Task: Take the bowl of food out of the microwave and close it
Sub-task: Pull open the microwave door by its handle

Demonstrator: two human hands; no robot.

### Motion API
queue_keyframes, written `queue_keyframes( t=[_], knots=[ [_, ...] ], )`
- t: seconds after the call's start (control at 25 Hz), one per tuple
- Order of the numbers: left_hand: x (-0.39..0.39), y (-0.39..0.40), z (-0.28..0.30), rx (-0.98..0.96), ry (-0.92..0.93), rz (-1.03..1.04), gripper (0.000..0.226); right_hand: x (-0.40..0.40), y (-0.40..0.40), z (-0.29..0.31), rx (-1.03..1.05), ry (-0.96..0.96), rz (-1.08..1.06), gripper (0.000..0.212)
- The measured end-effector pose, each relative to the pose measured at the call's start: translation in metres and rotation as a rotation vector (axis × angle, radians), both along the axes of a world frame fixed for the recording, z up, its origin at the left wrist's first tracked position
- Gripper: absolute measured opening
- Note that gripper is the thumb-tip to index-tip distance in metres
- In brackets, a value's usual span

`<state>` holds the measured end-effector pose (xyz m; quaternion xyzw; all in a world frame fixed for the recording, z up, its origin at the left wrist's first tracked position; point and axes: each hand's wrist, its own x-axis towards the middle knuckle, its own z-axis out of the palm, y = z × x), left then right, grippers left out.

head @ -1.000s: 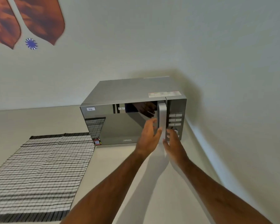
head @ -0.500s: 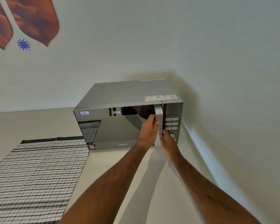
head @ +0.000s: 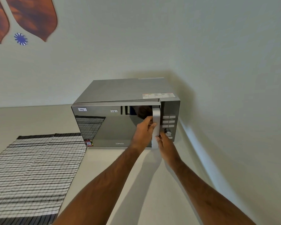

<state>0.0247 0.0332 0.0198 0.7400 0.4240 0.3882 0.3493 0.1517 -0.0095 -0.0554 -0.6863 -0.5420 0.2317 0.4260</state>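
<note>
A silver microwave (head: 120, 90) with a mirrored door (head: 107, 127) stands in the corner of a pale counter. Its vertical silver door handle (head: 156, 116) sits at the door's right edge. My left hand (head: 144, 130) is curled around the handle from the left, at mid height. My right hand (head: 165, 144) grips the handle's lower end from the right. The door's right edge stands a little way out from the body, with a thin gap along the top. The bowl of food is hidden behind the door.
The control panel (head: 169, 122) with buttons and a dial is right of the handle. A black-and-white striped cloth (head: 32, 172) lies on the counter (head: 144, 184) to the left. Walls close in behind and to the right of the microwave.
Both hands have moved onto the handle and closed on it. The door has come slightly away from the body at its right edge. The camera has shifted closer.
</note>
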Motion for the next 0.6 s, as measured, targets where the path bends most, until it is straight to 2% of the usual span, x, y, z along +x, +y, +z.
queue_keyframes(
  t=[0.16,0.4,0.6],
  knots=[
    [-0.009,-0.018,-0.001,0.005,-0.007,0.006,0.036,-0.006,-0.017,0.002,0.009,0.014,0.011,0.038],
    [-0.034,-0.055,0.002,-0.042,-0.062,0.012,0.043,-0.008,-0.051,0.009,0.025,0.026,0.14,0.033],
    [-0.072,-0.076,0.002,-0.099,-0.138,-0.142,0.033,-0.022,-0.082,0.009,0.031,0.06,0.255,0.032]
  ],
)
